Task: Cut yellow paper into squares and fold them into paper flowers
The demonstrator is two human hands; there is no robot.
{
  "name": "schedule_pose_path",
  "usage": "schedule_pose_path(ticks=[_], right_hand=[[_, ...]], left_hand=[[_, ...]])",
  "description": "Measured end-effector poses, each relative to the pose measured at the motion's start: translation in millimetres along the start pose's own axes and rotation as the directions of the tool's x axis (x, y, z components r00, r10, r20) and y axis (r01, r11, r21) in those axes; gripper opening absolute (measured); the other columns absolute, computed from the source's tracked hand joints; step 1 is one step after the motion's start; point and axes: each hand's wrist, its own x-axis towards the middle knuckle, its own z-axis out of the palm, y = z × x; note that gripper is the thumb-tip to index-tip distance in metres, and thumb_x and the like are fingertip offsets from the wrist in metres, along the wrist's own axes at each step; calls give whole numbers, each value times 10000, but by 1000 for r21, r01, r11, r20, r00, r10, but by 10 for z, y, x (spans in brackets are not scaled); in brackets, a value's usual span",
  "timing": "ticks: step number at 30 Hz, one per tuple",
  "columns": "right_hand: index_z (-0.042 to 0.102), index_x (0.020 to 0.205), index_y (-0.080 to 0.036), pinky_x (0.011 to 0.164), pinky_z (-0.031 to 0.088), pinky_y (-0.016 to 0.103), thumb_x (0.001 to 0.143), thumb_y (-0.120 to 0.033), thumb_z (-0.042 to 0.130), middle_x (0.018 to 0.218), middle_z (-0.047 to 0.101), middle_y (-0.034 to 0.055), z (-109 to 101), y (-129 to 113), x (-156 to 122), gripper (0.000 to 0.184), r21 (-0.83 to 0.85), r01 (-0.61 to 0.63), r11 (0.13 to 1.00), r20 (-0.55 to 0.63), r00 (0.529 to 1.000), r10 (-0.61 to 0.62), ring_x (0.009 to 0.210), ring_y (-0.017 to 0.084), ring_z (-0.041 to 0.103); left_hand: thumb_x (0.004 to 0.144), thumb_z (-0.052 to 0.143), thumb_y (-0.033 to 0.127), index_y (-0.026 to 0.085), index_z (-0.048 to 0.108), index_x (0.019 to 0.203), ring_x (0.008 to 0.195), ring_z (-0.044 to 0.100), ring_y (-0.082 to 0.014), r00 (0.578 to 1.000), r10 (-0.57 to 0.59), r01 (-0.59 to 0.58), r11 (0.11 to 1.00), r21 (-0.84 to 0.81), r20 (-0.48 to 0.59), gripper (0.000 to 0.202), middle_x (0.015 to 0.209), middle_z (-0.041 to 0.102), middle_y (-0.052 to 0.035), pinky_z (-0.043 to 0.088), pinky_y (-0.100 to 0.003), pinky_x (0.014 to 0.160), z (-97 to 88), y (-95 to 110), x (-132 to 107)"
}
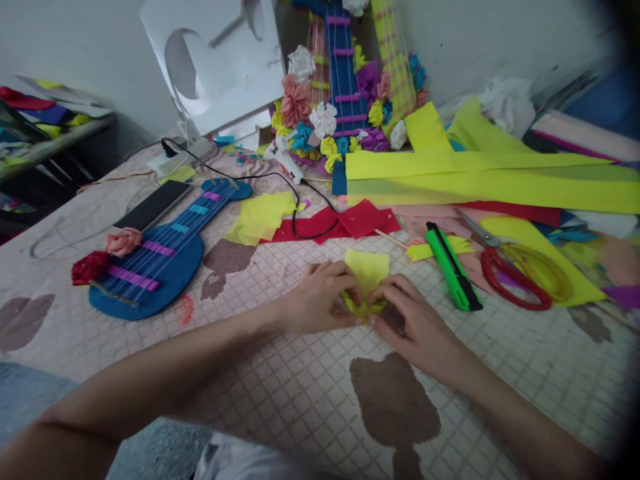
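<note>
Between my two hands, just above the patterned tabletop, is a crumpled piece of yellow crepe paper (361,308). My left hand (325,297) pinches its left side with thumb and fingers. From the right, my right hand (407,317) pinches the other side, its fingertips close to those of the left. A flat yellow paper square (367,265) lies right behind the fingertips. Part of the held paper is hidden by my fingers. To the right of my right hand rests a green box cutter (453,267), and beyond it lie red-handled scissors (515,277).
A blue toy guitar (155,263) with paper roses lies at left, beside a black phone (153,205). Behind are a white glue gun (284,160) with its cord, red paper (363,219), long yellow paper strips (480,183) and a flower-covered guitar (345,80) against the wall.
</note>
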Motion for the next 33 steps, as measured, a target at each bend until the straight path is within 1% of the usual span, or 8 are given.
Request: schedule_pose_path(ticks=[4,9,12,15,21,24,30,33], right_hand=[[505,894,-209,747,459,377,789,-179,551,926,465,57,61,7,7,118,-80,10,997,-75,997,-16,878,217,513],[498,924,-212,794,456,371,738,-131,577,970,460,55,11,-16,-5,218,-32,34,999,-32,999,-35,939,214,503],[499,923,-210,773,462,371,794,-174,542,955,466,56,-16,-44,-2,140,-12,27,1000,-10,1000,-27,894,202,516],[501,880,-206,727,459,372,835,-193,495,896,473,55,27,-55,17,48,-49,12,999,-59,998,-15,831,199,519],[491,843,-205,708,446,384,780,-254,585,876,480,58,147,-24,35,124,-166,2,986,-136,990,-25,832,225,509],[482,848,-209,716,444,386,772,-269,602,877,482,56,152,-14,32,155,-182,-4,983,-140,990,-22,844,230,512],[486,847,-207,731,440,388,777,-266,601,890,489,55,155,-43,28,148,-178,-19,984,-140,990,-6,851,228,512],[482,831,-206,727,443,388,776,-255,594,867,485,53,158,-66,33,134,-182,-17,983,-146,989,-10,841,229,512]], left_hand=[[771,611,285,202,595,861,952,491,-208,994,-50,55,997,58,-93,124,963,540,-29,327,-372,828,78,35,0],[663,712,376,201,579,866,946,491,-213,993,-39,47,997,61,-113,300,982,533,-23,317,-372,823,122,56,-17],[588,759,457,207,578,880,947,488,-224,996,-28,33,998,53,-87,425,989,532,-25,317,-378,830,108,51,-18],[546,773,498,204,581,891,945,487,-237,997,-28,32,998,57,-66,492,981,530,-31,324,-388,827,70,32,-15],[777,630,364,194,576,883,962,511,-205,1000,7,-7,1000,-16,-13,208,957,561,-32,356,-362,841,-13,-31,2],[805,567,218,173,535,860,929,520,-192,992,-39,38,999,-12,-116,78,922,567,-32,374,-347,815,27,-65,-5],[770,514,89,184,563,899,979,502,-196,950,-25,18,999,-27,-312,168,961,576,-44,366,-342,838,71,-6,-59],[824,517,156,211,598,858,947,508,-191,967,24,-22,1000,11,-255,104,919,609,-16,319,-367,848,87,101,-59]])
